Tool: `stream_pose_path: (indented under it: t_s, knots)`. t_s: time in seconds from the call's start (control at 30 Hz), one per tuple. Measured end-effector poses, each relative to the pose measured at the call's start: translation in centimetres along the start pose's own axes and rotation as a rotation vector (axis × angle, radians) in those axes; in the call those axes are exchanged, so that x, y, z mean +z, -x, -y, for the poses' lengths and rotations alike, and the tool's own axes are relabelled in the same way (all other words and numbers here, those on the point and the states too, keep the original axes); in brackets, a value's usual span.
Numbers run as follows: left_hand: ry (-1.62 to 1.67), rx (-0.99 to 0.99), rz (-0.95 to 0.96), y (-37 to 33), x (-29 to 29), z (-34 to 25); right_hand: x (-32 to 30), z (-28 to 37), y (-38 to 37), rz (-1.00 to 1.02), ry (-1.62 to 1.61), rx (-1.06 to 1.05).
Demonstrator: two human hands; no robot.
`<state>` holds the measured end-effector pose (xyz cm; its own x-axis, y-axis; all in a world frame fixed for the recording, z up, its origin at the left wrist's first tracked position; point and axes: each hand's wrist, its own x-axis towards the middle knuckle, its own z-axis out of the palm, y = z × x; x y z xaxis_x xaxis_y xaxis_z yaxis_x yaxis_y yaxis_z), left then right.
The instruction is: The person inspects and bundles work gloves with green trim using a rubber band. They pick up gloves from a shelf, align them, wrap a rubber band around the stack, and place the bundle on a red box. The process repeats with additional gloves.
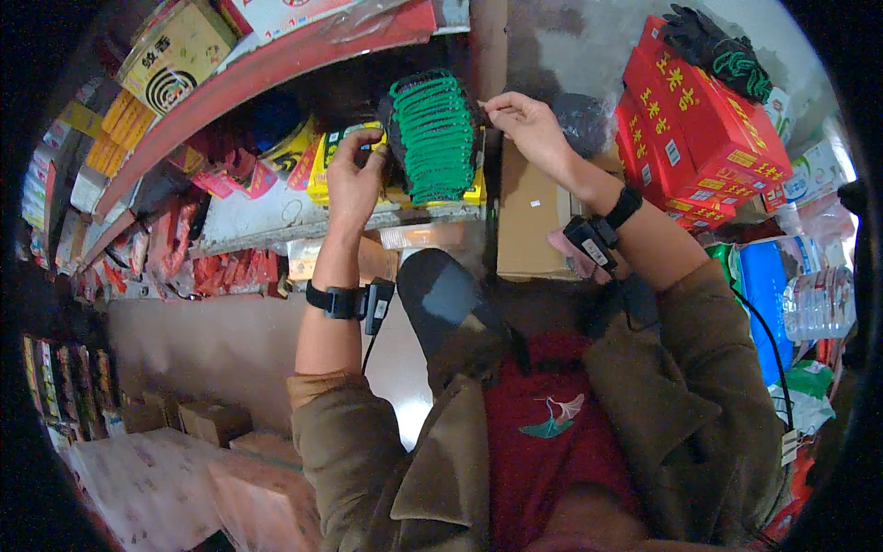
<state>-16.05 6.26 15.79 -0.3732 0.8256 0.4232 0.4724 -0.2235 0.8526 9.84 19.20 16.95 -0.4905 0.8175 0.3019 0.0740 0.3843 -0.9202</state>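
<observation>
A thick stack of black gloves with green cuffs [432, 138] lies on yellow boxes at the shelf's front. At the stack's left side is my left hand [354, 179], its thumb and forefinger bent in around the dark edge. My right hand [529, 133] is at the opposite side, thumb and forefinger pinched at the stack's upper right edge. The exact bit between these fingertips is too small to make out. Beneath the gloves, a yellow box [322, 170] shows beside my left wrist. Each wrist wears a black strap with a small device.
A red shelf edge [267, 69] runs above the gloves. On the right, a brown cardboard box [529, 216] stands beside stacked red cartons [685, 129], with more black-and-green gloves [722, 51] on top. Clear plastic bottles [819, 304] are farther right; wrapped boxes [147, 478] lie lower left.
</observation>
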Motion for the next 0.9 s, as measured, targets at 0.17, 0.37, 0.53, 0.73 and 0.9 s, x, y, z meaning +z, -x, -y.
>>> stream_pose_path:
  t_s: [0.17, 0.37, 0.53, 0.73, 0.9]
  knots:
    - [-0.029, 0.227, -0.072, -1.6, -0.1, -4.3, 0.4, 3.0, -1.5, -0.092, 0.116, -0.290]
    - [-0.048, 0.296, 0.016, -2.4, 1.0, -6.3, 1.5, 5.4, -1.2, 0.030, 0.189, -0.504]
    - [0.137, 0.124, 0.055, -1.9, 0.6, -6.1, 0.9, 4.9, -1.0, 0.066, -0.054, -0.242]
    - [0.130, -0.234, -0.029, -3.3, -0.6, -4.9, -0.1, 2.7, -2.6, 0.041, -0.205, 0.333]
    - [0.177, -0.556, 0.166, -3.0, -1.3, -2.5, 0.3, 0.9, -1.7, 0.229, -0.344, 0.525]
